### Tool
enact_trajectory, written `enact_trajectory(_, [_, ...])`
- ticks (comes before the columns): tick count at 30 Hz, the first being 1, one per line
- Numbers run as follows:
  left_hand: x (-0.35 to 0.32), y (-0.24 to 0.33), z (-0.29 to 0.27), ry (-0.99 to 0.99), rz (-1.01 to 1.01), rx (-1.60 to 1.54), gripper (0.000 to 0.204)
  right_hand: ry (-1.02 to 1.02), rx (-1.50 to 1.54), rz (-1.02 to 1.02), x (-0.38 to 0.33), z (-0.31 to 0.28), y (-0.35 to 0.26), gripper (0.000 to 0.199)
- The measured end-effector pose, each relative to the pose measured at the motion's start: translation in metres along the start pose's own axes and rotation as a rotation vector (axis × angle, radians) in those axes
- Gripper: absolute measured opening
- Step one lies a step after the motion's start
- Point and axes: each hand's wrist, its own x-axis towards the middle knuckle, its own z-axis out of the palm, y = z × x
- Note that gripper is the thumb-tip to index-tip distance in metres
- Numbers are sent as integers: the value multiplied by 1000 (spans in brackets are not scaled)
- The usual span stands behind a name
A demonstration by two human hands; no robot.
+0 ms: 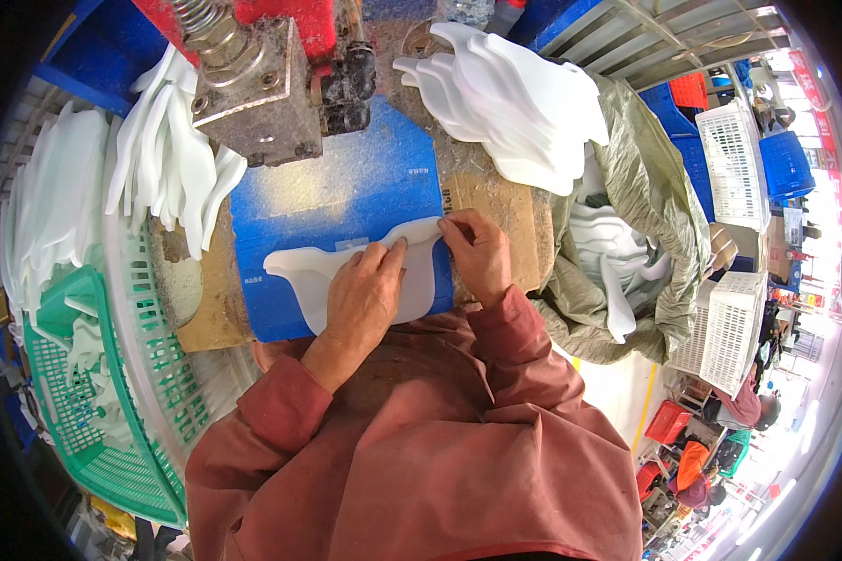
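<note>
A thin, white, curved sheet piece [316, 288], which looks like foam, lies over a blue board [253, 220] in front of me. Its long wavy edge faces away from me and its rounded part points toward my body. My left hand [363, 292] rests across its middle, with bent fingers gripping at the far edge. At the piece's right corner my right hand [477, 251] pinches the tip between thumb and fingers. What lies under my left palm is hidden.
A metal machine head [257, 93] hangs over the board's far side. Similar white pieces are stacked [510, 103] at the far right and draped [166, 154] at the left. An olive sack [669, 224] holds more at the right; a green basket [164, 458] stands at the left.
</note>
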Motion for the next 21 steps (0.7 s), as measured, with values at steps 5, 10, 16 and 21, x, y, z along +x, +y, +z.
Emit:
enact_trajectory(5, [1,1,-2,-5,-7,6,42,-8,-88,-23,5,2,-5,18])
enact_trajectory(10, [0,-2,5,9,-2,19,37,-24,-145,-56,9,1,-5,18])
enact_trajectory(16, [-4,-12,21,64,-33,-81,32,-166,-212,21,21,-5,9,27])
enact_trajectory(21, [-6,-14,22,40,-65,-108,32,-207,-298,-84,26,-13,16,18])
